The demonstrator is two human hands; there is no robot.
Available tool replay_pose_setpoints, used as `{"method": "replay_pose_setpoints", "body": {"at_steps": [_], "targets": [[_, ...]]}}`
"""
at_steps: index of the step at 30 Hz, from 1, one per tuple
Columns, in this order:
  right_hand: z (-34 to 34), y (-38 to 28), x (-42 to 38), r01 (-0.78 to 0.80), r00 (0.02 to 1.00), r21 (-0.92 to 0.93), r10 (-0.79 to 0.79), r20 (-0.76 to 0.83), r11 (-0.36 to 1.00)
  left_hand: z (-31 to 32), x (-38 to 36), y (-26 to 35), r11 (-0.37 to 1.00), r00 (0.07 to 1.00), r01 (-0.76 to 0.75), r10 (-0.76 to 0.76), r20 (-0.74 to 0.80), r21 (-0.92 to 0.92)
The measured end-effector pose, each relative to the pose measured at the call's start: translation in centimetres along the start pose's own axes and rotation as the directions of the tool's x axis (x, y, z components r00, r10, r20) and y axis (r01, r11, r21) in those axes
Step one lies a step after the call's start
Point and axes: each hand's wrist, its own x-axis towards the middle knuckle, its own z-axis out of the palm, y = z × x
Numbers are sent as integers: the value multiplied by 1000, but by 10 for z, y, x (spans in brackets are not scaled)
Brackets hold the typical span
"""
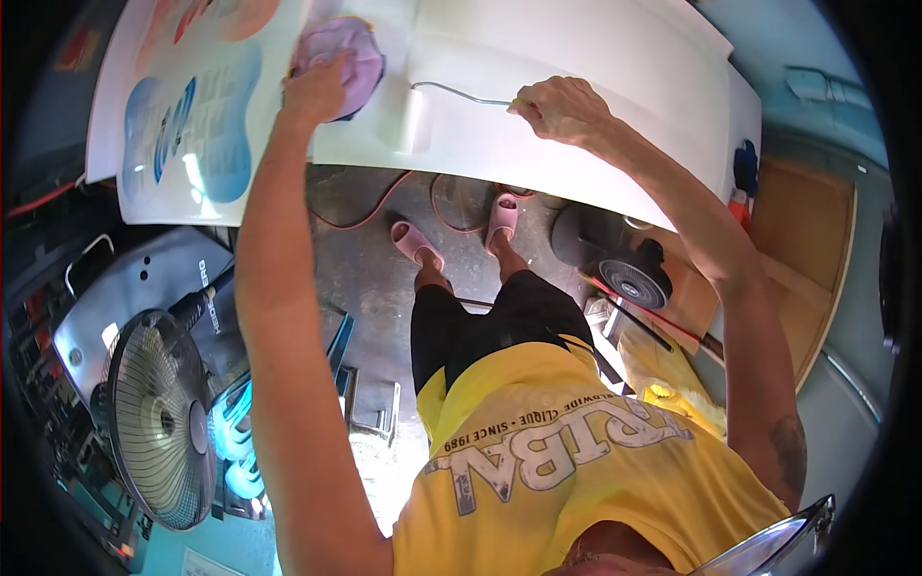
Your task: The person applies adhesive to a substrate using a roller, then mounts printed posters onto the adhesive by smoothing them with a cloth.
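My right hand (562, 108) is closed round the handle of a small paint roller (414, 122). Its thin metal rod runs left from my fist, and the white roller head rests on the white sheet (615, 115) covering the table. Further left, my left hand (317, 93) grips a bunched purple cloth (357, 60) against the surface, its fingers partly hidden in the folds. Beside the cloth lies a printed sheet (254, 115) with blue and red graphics.
A standing fan (158, 420) is at the lower left, near a metal panel (91, 326). A dark round fan-like device (629, 278) stands under the table's right side, by wooden boards (802, 221). A red hose (370, 216) crosses the floor near my feet.
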Motion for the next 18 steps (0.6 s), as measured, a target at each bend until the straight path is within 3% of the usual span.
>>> {"method": "replay_pose_setpoints", "body": {"at_steps": [10,12,15,18], "targets": [[37,203,-177,17,988,-126,-36,-152,992,-1,9,-13,992,997,31,-21,80,-121],[47,246,-216,30,978,-114,-53,-201,993,7,12,-24,989,999,-32,37,36,-142],[57,302,-266,15,977,-75,-30,-213,997,-8,14,-10,995,985,96,-97,145,14],[67,355,-309,-57,987,-134,36,-154,989,-6,15,-13,997,986,75,-76,148,12]]}}
